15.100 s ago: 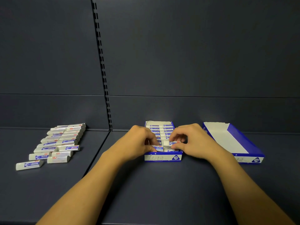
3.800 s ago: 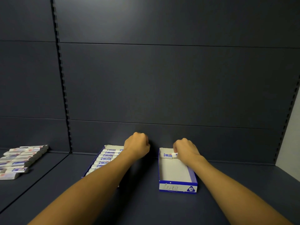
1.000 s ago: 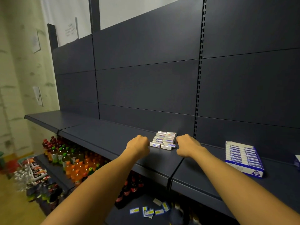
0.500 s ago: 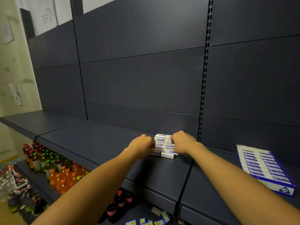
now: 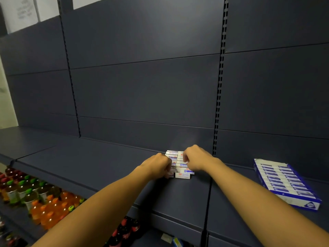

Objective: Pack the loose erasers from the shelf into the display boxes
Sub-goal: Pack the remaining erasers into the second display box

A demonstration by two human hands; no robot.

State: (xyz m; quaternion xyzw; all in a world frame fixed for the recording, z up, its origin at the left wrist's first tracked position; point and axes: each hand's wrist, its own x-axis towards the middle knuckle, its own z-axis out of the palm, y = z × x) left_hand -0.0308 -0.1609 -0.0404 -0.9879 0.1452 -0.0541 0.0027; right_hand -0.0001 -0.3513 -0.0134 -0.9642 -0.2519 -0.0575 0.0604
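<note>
Just below the middle of the frame, my two hands close on the pile of loose erasers [image 5: 179,165] from both sides. My left hand [image 5: 157,165] is curled against the pile's left edge, fingers bent round the erasers there; how many it grips I cannot tell, since the knuckles hide them. My right hand [image 5: 195,160] is curled over the pile's right side, its fingertips pinching erasers near the top. Between the hands I can count roughly eight or nine white erasers with blue and red labels, lying in two close columns; the nearest one [image 5: 183,175] sits flat at the front edge of the pile, untouched by either hand. An exact count is beyond me, as some are stacked and some covered.

All of this rests on the dark shelf [image 5: 89,163], which runs across the frame, with the pile close to its back panel.

At right, well apart from the pile, lies one blue-and-white box [image 5: 286,184], packed with a single row of about ten erasers lying side by side.

At lower left, beneath the shelf, stand many bottles [image 5: 41,198] with orange, green and red caps, too many and too blurred to count.
</note>
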